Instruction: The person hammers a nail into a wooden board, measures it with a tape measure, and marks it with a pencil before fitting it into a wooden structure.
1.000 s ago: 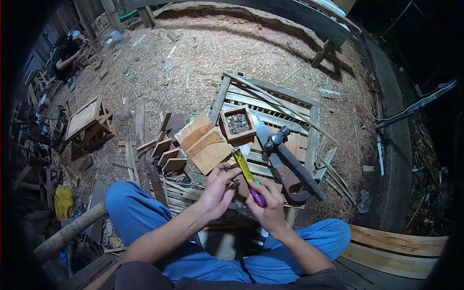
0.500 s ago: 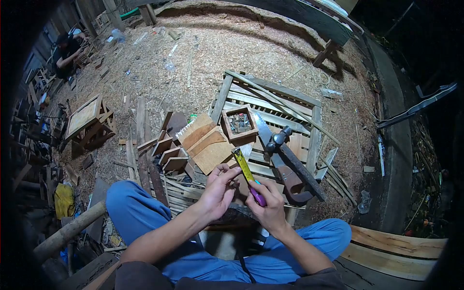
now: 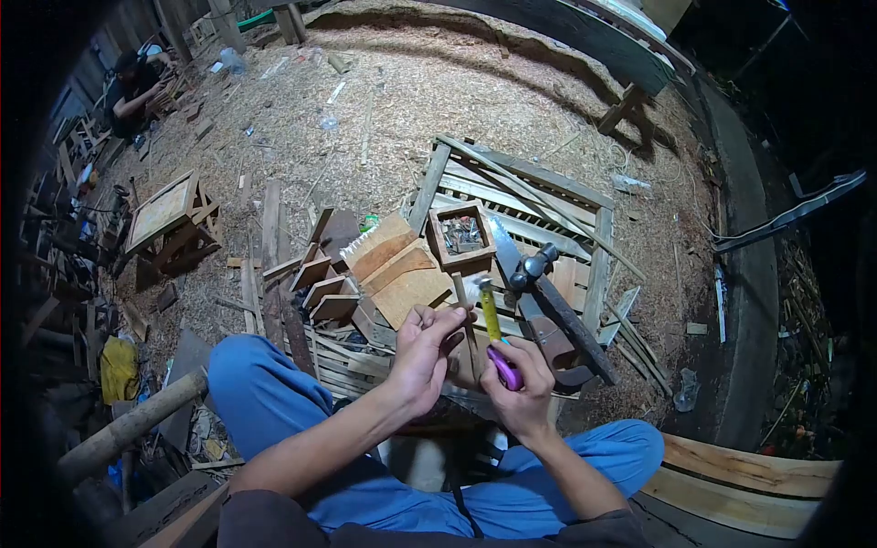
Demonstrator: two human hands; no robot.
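My right hand is closed round a purple tape measure, whose short yellow blade points up and away from me. Just left of the blade, my left hand has its fingers curled at a thin wooden strip that stands roughly upright in view. Beyond my hands sit a square wooden box with small metal pieces inside and a flat light-brown board with a curved darker piece on it. To the right lie a hammer and a handsaw, on a slatted wooden frame.
A small wooden stool stands at the left. Another person crouches at the upper left. Wood scraps lie left of the boards, and a round pole is beside my left knee. A heavy beam crosses the top.
The tape measure has turned more upright and its blade has moved right. A thin wooden strip now shows at my left hand. The whole view has shifted slightly.
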